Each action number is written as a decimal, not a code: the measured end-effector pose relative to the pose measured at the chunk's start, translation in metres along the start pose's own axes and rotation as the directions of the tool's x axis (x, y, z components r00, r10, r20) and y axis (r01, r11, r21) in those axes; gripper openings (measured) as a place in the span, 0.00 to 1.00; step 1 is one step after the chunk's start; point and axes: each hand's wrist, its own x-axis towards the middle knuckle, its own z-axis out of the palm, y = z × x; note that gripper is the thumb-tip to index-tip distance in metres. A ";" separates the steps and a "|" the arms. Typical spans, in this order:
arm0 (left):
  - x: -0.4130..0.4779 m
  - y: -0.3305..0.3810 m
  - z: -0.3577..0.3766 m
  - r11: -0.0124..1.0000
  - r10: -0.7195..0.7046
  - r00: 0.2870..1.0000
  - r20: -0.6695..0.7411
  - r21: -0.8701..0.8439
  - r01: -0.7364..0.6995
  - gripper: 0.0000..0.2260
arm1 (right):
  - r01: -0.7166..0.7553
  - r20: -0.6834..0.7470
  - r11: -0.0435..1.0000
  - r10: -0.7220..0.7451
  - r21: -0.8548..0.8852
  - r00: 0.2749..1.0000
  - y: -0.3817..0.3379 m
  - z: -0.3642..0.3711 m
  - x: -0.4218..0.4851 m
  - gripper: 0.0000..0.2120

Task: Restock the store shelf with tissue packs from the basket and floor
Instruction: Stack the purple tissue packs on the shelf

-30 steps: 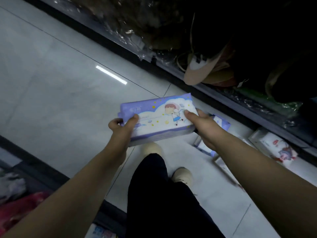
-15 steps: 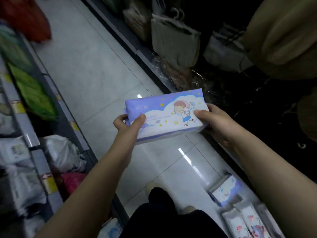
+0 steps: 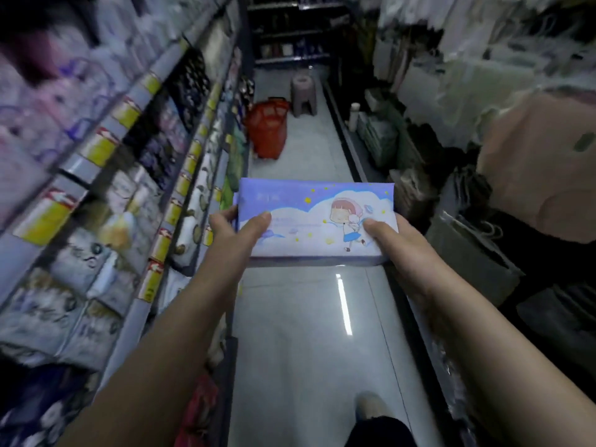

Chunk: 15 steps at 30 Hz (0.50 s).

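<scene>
I hold a purple and white tissue pack (image 3: 309,208) with a cartoon girl printed on it, flat and level in front of me over the aisle floor. My left hand (image 3: 233,232) grips its left end, thumb on top. My right hand (image 3: 395,243) grips its right end the same way. A red shopping basket (image 3: 267,130) stands on the floor farther down the aisle, against the left shelving. The store shelf (image 3: 135,175) on my left is packed with tissue packs behind yellow price tags.
A grey plastic stool (image 3: 303,95) stands beyond the basket at the aisle's far end. The right side holds dark racks with hanging bags and clothing (image 3: 529,175). My shoe (image 3: 367,404) shows at the bottom on the pale tiled floor (image 3: 306,350).
My view has swung up from the floor and right shelf base to look down the aisle. The pack stays in both hands; the tissue packs on the floor have left the view.
</scene>
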 end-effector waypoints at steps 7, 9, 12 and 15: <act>0.006 0.077 -0.036 0.989 0.143 0.938 -0.315 0.019 -0.144 0.22 | 0.176 0.366 0.984 -0.158 -0.015 0.917 -0.090 0.064 0.089 0.08; -0.001 0.092 -0.046 0.981 0.191 0.892 -0.410 0.043 -0.190 0.24 | 0.223 0.468 0.975 -0.197 0.001 0.862 -0.109 0.084 0.105 0.12; -0.018 0.115 -0.060 0.966 0.248 0.813 -0.527 0.076 -0.246 0.29 | 0.252 0.600 0.966 -0.230 0.048 0.766 -0.130 0.117 0.118 0.17; -0.042 0.135 -0.074 0.952 0.292 0.707 -0.643 0.126 -0.279 0.26 | 0.286 0.711 0.956 -0.246 0.065 0.659 -0.149 0.151 0.117 0.23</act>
